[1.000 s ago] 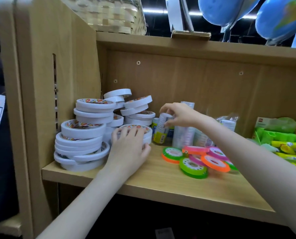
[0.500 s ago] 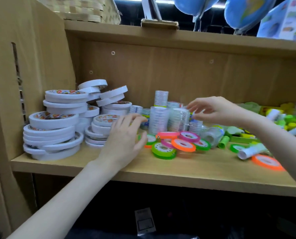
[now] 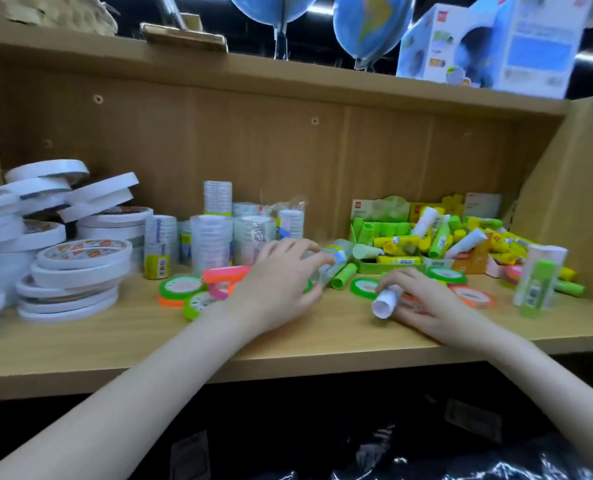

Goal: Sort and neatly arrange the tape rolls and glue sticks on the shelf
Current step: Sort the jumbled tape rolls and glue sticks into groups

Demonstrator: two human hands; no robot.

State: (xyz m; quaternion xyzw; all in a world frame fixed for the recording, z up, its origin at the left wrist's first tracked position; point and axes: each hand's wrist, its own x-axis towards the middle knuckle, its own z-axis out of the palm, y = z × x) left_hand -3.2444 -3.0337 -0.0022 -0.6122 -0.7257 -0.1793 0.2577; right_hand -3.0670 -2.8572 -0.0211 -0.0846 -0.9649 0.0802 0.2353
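Observation:
My left hand (image 3: 277, 282) curls over a clear sleeve of tape rolls (image 3: 336, 256) that lies on its side mid-shelf, fingers on top and thumb below. My right hand (image 3: 426, 301) grips a white glue stick (image 3: 385, 303) lying on the shelf board (image 3: 322, 341). White tape rolls (image 3: 77, 268) are stacked at the left. Clear tape sleeves (image 3: 212, 237) stand upright behind several neon tape rolls (image 3: 179, 289). A loose heap of yellow, green and white glue sticks (image 3: 444, 237) fills the right side.
A green display tray (image 3: 392, 266) holds part of the glue stick heap. A tall green-and-white glue pack (image 3: 537, 282) stands upright at the right, near the shelf's side wall (image 3: 572, 188). Globes and a blue box (image 3: 496, 43) sit on the upper shelf.
The view swung right along the shelf. My left hand left the white tape rolls and reached the clear sleeve. My right hand dropped from the upright sleeves onto the white glue stick.

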